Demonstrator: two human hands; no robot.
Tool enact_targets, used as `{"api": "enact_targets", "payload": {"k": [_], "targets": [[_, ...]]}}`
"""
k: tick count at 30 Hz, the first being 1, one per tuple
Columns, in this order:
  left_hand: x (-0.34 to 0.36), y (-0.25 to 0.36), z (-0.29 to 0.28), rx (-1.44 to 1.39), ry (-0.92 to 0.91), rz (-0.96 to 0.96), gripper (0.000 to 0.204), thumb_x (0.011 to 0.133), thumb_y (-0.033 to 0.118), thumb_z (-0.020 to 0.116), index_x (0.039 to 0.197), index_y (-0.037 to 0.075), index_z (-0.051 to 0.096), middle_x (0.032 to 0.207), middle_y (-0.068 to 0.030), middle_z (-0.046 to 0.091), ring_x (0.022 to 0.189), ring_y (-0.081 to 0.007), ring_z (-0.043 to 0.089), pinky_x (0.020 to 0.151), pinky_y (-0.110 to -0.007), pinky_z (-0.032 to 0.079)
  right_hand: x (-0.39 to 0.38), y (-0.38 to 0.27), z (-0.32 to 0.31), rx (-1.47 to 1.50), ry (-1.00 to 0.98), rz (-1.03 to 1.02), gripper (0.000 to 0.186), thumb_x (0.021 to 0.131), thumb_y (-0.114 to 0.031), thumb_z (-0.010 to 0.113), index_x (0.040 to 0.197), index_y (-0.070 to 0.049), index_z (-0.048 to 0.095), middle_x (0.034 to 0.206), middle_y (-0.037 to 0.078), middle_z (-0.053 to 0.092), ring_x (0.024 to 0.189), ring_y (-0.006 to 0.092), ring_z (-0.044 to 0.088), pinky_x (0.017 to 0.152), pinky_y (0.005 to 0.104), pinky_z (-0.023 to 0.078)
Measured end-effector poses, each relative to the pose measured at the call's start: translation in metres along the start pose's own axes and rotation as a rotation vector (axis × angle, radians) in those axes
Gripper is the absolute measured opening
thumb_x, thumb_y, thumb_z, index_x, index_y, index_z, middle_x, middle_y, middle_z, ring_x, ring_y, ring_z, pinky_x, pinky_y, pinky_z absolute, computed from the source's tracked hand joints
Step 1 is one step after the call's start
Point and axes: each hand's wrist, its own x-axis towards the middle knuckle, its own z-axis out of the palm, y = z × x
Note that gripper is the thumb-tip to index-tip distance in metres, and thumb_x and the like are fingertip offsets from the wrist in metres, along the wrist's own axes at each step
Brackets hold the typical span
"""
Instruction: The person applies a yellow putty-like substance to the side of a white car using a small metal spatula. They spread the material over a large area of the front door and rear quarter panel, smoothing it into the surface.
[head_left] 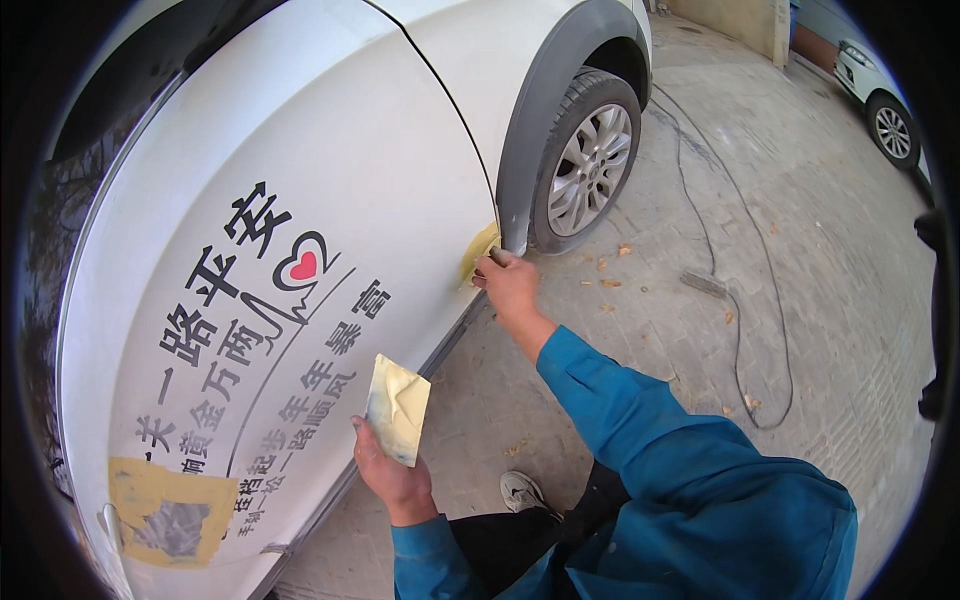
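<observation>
My left hand (393, 478) grips the lower end of a flat filler board (408, 440) with a mound of pale yellow body filler (398, 392) on it. Up at the lower rear corner of the white car door (420, 190), my right hand (513, 288) is closed around a small, dark spreader (498, 257). The fingers partly hide this spreader, so its shape is hard to make out. It lies at a patch of yellow filler (478, 250) beside the grey wheel-arch trim, and the fingertips are against or very near the panel.
Behind the door stands the car's wheel (592, 155). On the paving, a cable (745, 345) loops past a greyish block (704, 284). A yellow patch with a grey middle (170, 520) marks the door's lower left. Another white car (885, 105) is parked at far right.
</observation>
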Motion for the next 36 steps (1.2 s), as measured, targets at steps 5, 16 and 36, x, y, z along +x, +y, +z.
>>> {"api": "enact_targets", "payload": {"k": [5,16,36], "targets": [[0.000,-0.003,0.000,0.011,0.009,-0.008,0.059,0.118,0.041,0.043,0.137,-0.011,0.060,0.131,-0.0170,0.069,0.115,-0.0253,0.070,0.100,-0.038,0.055,-0.014,-0.012,0.008,-0.171,-0.029,-0.130,0.030,0.097,-0.011,0.073,0.119,0.010,0.074,0.101,0.011,0.076,0.084,0.0146,0.073,0.076,0.0298,0.063],[0.006,-0.008,0.017,-0.103,0.036,-0.122,0.053,0.118,0.041,0.040,0.141,-0.004,0.057,0.131,-0.0154,0.070,0.112,-0.0262,0.071,0.087,-0.043,0.058,-0.135,-0.055,-0.025,-0.299,-0.567,-0.448,0.034,0.098,-0.003,0.067,0.130,0.004,0.072,0.106,0.010,0.072,0.090,0.0172,0.070,0.076,0.0315,0.057],[0.002,0.006,0.012,-0.280,0.068,-0.094,0.051,0.116,0.046,0.044,0.141,0.004,0.057,0.131,-0.0112,0.071,0.109,-0.0257,0.072,0.079,-0.040,0.059,-0.005,-0.008,-0.053,-0.766,0.059,-0.568,0.035,0.098,-0.010,0.064,0.130,0.001,0.072,0.120,0.025,0.072,0.108,0.0424,0.071,0.092,0.0461,0.057]]}}
